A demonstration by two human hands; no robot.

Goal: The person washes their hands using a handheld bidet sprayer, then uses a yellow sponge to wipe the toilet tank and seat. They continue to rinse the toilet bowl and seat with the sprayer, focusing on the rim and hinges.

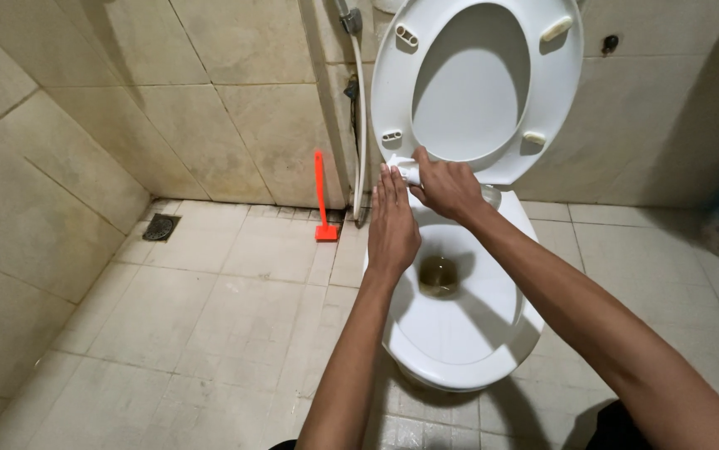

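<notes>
The right hand (445,185) is clenched around a small white plastic nozzle (404,171) at the back rim of the white ceramic toilet bowl (459,333). The nozzle's long axis runs left-right. The left hand (393,221), flat and holding nothing, has its fingertips touching the nozzle's left end.

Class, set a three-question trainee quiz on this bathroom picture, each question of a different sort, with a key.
1. True or false: the toilet seat is raised.
2. Which hand holds the small white bottle? A) right hand B) left hand
3. What colour is the brush leaning on the wall?

Key: 1 true. 2 A; the left hand lies flat, its fingertips at the bottle, above the toilet bowl. 3 red-orange.
</notes>
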